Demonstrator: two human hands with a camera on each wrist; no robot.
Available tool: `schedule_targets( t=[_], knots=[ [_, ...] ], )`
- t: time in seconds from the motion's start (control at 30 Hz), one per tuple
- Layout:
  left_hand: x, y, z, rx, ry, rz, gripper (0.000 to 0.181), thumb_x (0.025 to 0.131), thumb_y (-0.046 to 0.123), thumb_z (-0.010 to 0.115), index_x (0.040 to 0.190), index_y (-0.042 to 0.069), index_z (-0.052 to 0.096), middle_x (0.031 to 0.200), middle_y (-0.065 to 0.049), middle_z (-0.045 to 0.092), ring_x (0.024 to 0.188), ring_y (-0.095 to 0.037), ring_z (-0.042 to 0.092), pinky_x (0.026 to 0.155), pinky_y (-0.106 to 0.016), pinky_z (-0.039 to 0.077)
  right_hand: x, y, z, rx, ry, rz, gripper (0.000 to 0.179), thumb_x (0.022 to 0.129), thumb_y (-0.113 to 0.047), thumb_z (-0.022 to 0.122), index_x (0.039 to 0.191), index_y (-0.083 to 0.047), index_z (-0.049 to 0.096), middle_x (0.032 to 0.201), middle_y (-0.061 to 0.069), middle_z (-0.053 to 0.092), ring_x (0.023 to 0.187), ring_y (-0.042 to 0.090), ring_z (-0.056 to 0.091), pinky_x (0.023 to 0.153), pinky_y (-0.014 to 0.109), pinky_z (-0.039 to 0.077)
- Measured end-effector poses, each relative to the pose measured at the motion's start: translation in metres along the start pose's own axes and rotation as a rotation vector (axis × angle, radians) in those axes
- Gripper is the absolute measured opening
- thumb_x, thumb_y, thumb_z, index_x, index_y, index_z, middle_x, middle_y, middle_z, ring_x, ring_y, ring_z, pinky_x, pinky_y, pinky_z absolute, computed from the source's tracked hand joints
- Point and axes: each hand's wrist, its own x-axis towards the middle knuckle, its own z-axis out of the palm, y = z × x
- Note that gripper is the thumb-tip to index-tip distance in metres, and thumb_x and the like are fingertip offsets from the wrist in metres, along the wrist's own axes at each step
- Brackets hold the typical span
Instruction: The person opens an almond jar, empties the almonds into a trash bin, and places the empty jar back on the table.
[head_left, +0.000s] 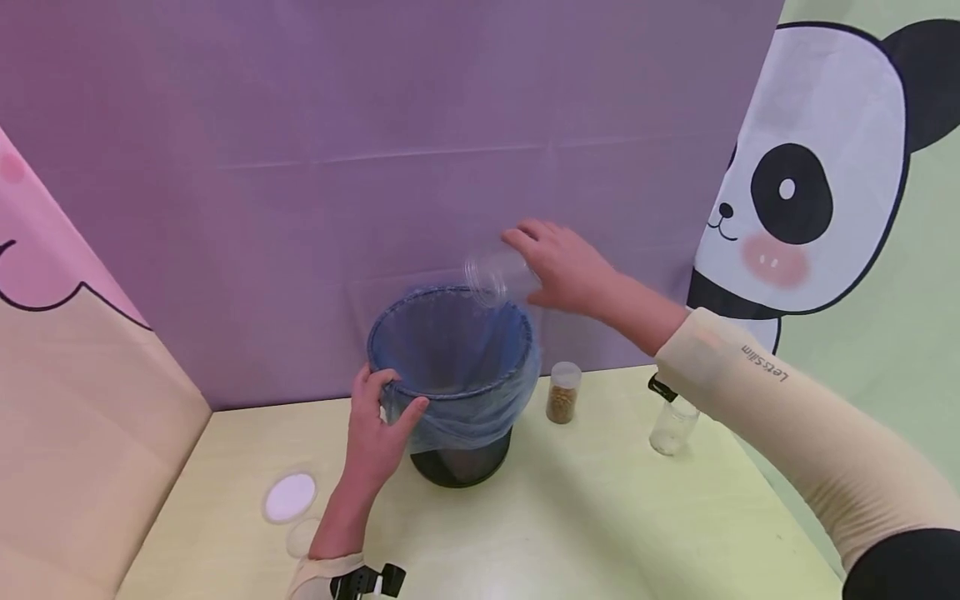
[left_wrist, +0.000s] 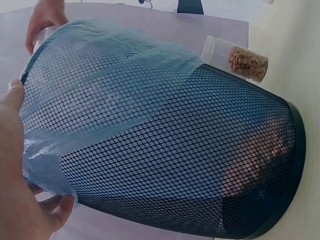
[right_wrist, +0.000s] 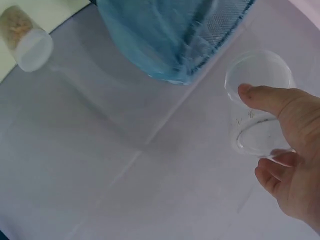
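Note:
My right hand (head_left: 566,271) grips a clear plastic jar (head_left: 495,275), tilted on its side above the right back rim of a wastebasket, its open mouth facing left. In the right wrist view, a few dark specks cling inside that jar (right_wrist: 250,117). The wastebasket (left_wrist: 200,150) is black mesh with a blue bag (head_left: 465,425) folded over its rim. My left hand (head_left: 378,437) holds the bagged rim at the front left, thumb and fingers spread along it. What lies deep in the bag cannot be made out.
Right of the wastebasket stands a clear jar of brown nuts (head_left: 562,393). Farther right, another clear jar (head_left: 673,429) stands beneath my right sleeve. A white round lid (head_left: 290,497) and a clear disc (head_left: 302,538) lie at the left. A purple curtain (head_left: 450,167) hangs behind.

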Motion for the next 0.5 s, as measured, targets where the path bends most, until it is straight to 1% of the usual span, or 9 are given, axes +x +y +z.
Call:
schedule_targets(
  t=[0.1, 0.2, 0.3, 0.4, 0.5],
  knots=[
    [0.0, -0.001, -0.002, -0.001, 0.001, 0.005, 0.04, 0.087, 0.023, 0.075, 0.117, 0.011, 0.052, 0.152, -0.015, 0.024, 0.138, -0.035, 0.026, 0.101, -0.061, 0.031, -0.008, 0.005, 0.008, 0.07, 0.038, 0.045, 0.083, 0.07, -0.012, 0.085, 0.139, 0.0, 0.041, 0.133, 0.018, 0.046, 0.116, 0.034, 0.048, 0.097, 0.045, 0.043],
    [0.0, -0.002, -0.003, 0.007, 0.001, 0.008, 0.039, 0.087, 0.024, 0.075, 0.116, 0.012, 0.051, 0.152, -0.015, 0.024, 0.137, -0.036, 0.027, 0.101, -0.062, 0.031, -0.016, 0.01, 0.015, 0.147, 0.076, 0.099, 0.082, 0.068, -0.006, 0.082, 0.136, 0.003, 0.037, 0.129, 0.02, 0.046, 0.108, 0.033, 0.051, 0.092, 0.043, 0.046],
    [0.0, -0.002, -0.003, 0.015, 0.002, 0.009, 0.039, 0.087, 0.023, 0.075, 0.115, 0.011, 0.051, 0.151, -0.015, 0.026, 0.136, -0.035, 0.029, 0.1, -0.061, 0.033, -0.024, 0.013, 0.02, 0.214, 0.098, 0.157, 0.085, 0.067, -0.006, 0.082, 0.135, 0.005, 0.032, 0.127, 0.021, 0.044, 0.1, 0.032, 0.052, 0.085, 0.042, 0.048],
    [0.001, -0.001, -0.003, 0.023, 0.004, 0.008, 0.039, 0.087, 0.024, 0.075, 0.114, 0.011, 0.052, 0.15, -0.014, 0.027, 0.135, -0.034, 0.03, 0.098, -0.059, 0.034, -0.032, 0.017, 0.026, 0.249, 0.104, 0.203, 0.088, 0.069, -0.012, 0.083, 0.136, 0.005, 0.028, 0.126, 0.023, 0.043, 0.098, 0.032, 0.052, 0.083, 0.043, 0.049],
    [0.002, 0.001, -0.003, 0.022, 0.004, 0.012, 0.039, 0.087, 0.025, 0.075, 0.115, 0.01, 0.052, 0.15, -0.015, 0.027, 0.135, -0.033, 0.03, 0.097, -0.057, 0.034, -0.038, 0.023, 0.035, 0.257, 0.156, 0.222, 0.092, 0.069, -0.015, 0.084, 0.138, 0.008, 0.027, 0.129, 0.026, 0.042, 0.105, 0.036, 0.05, 0.091, 0.046, 0.044]
  ],
)
